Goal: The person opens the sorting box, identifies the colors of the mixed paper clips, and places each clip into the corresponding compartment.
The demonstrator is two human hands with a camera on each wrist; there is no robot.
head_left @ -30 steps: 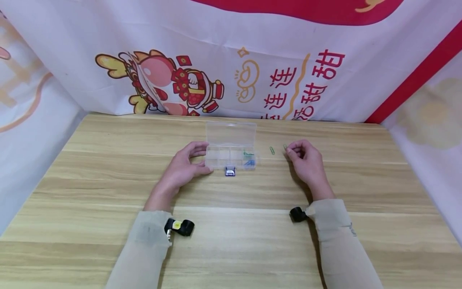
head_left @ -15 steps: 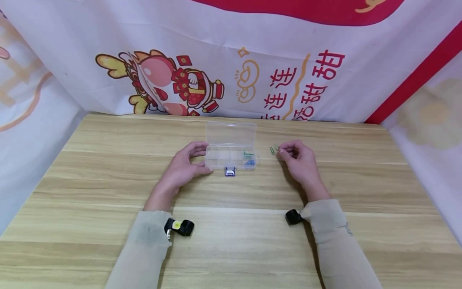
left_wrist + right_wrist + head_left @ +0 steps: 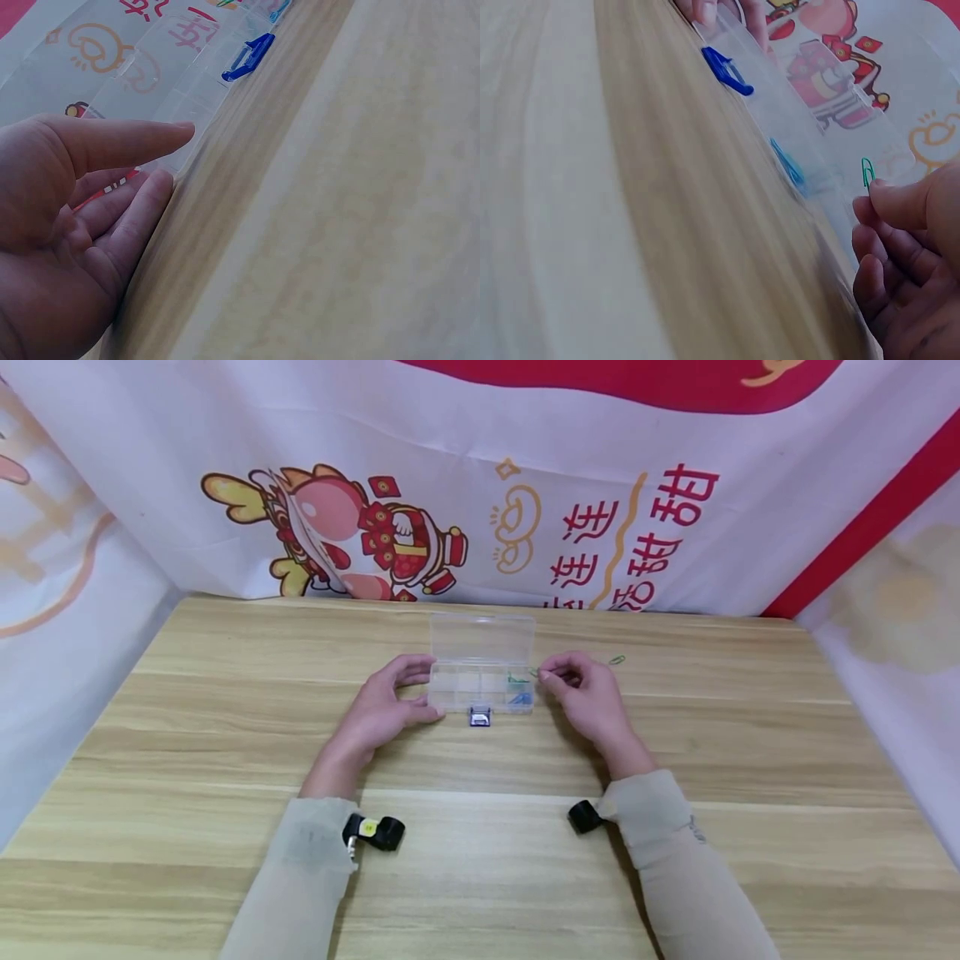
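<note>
A clear compartment box point(image 3: 455, 687) stands on the table with its lid point(image 3: 482, 639) raised. Green paper clips point(image 3: 517, 677) lie in its back right compartment, blue paper clips point(image 3: 520, 698) in the front right one. A dark blue latch point(image 3: 480, 717) hangs at the front. My left hand point(image 3: 384, 703) holds the box's left end, thumb at the front corner and fingers at the back. Just right of the box, my right hand point(image 3: 587, 697) pinches a green paper clip point(image 3: 868, 172) between thumb and forefinger. Another green paper clip point(image 3: 617, 660) lies on the table behind that hand.
The wooden table point(image 3: 480, 860) reaches a printed white cloth point(image 3: 480, 485) at the back, with cloth on both sides too. A black wrist camera point(image 3: 386, 833) sits at the left cuff and another black camera point(image 3: 585, 817) at the right.
My right hand has moved left to the box with the green paper clip. A clip behind it has come into view, while one that lay nearer the box is out of sight. The left hand stays put.
</note>
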